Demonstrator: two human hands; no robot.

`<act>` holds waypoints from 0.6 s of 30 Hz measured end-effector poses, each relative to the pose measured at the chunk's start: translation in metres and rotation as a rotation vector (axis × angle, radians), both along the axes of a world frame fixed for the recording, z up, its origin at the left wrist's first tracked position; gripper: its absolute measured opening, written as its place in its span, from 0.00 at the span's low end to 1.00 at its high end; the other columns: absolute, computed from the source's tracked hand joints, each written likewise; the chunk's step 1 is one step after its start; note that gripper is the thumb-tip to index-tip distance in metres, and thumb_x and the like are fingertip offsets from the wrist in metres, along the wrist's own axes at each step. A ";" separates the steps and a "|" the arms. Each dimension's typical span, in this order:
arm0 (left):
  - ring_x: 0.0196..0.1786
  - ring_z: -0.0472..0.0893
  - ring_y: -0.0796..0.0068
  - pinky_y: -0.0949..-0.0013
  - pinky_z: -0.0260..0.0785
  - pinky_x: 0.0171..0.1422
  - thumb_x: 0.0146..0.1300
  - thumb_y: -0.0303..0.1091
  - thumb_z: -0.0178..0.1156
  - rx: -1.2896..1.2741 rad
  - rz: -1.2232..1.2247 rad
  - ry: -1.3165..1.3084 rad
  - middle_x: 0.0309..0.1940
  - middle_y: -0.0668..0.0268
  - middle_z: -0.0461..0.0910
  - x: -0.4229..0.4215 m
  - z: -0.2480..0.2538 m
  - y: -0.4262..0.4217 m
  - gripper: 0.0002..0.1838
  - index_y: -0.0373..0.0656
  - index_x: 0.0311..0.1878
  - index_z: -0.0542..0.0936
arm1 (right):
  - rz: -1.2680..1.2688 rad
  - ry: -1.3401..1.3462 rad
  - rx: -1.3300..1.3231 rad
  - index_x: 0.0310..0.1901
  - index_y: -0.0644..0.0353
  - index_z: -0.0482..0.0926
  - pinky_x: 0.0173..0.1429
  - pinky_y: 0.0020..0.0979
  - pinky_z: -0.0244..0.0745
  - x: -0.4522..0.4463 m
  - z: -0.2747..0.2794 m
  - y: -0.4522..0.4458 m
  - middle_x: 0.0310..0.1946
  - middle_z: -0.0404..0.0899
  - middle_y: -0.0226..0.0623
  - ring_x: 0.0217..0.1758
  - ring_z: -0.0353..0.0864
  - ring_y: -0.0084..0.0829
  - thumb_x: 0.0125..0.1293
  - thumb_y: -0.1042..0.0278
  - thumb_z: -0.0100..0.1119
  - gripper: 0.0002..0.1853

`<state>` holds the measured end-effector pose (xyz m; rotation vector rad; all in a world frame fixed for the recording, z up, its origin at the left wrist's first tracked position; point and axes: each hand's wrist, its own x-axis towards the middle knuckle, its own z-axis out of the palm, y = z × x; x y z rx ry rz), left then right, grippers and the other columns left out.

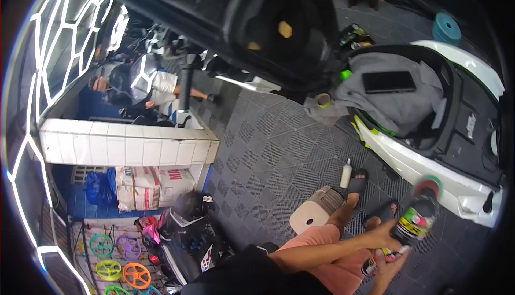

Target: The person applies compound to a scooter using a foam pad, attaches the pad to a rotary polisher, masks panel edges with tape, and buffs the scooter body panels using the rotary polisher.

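Observation:
My left hand (382, 237) is wrapped round a dark bottle (417, 217) with a yellow, black and pink label. The bottle is tilted, and a blurred red and green ring shows at its far end. Just below, my right hand (390, 268) is closed on a small labelled container (370, 265), mostly covered by the fingers. Both hands are close together over my lap. Near my feet, a white bottle (346, 173) stands on the dark patterned floor (268, 139).
At right is a white scooter body (402, 158) holding a grey cloth (370, 99) and a phone (389, 82). A beige box (316, 210) stands by my leg. Parked motorbikes, sacks (138, 187), coloured wheels (136, 275) and a seated person (142, 86) are at left.

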<state>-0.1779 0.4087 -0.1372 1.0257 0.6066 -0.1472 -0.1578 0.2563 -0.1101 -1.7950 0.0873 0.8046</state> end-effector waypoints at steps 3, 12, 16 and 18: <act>0.48 0.77 0.69 0.66 0.68 0.54 0.43 0.34 0.69 0.033 0.071 0.033 0.45 0.60 0.77 -0.015 -0.012 0.001 0.40 0.34 0.62 0.66 | 0.196 -0.079 0.077 0.58 0.72 0.62 0.44 0.29 0.76 0.023 0.012 0.041 0.42 0.74 0.41 0.39 0.77 0.28 0.42 0.65 0.76 0.43; 0.50 0.75 0.64 0.59 0.64 0.58 0.44 0.44 0.68 -0.382 0.164 -0.261 0.45 0.57 0.76 -0.004 -0.024 -0.057 0.43 0.35 0.63 0.65 | 0.289 -0.145 -0.025 0.60 0.67 0.65 0.53 0.39 0.77 0.054 0.038 -0.003 0.45 0.80 0.52 0.48 0.83 0.46 0.41 0.52 0.78 0.47; 0.51 0.74 0.62 0.56 0.62 0.60 0.45 0.48 0.68 -0.385 0.222 -0.335 0.45 0.56 0.75 0.000 -0.024 -0.051 0.44 0.35 0.63 0.64 | 0.309 -0.104 0.019 0.64 0.67 0.63 0.52 0.40 0.77 0.059 0.033 -0.002 0.45 0.80 0.52 0.46 0.83 0.48 0.42 0.51 0.77 0.50; 0.52 0.73 0.61 0.54 0.61 0.62 0.45 0.50 0.68 -0.384 0.254 -0.369 0.45 0.55 0.75 -0.001 -0.024 -0.051 0.45 0.35 0.63 0.64 | 0.441 -0.090 0.030 0.61 0.70 0.65 0.50 0.37 0.77 0.071 0.034 0.006 0.44 0.80 0.51 0.45 0.84 0.47 0.41 0.53 0.78 0.48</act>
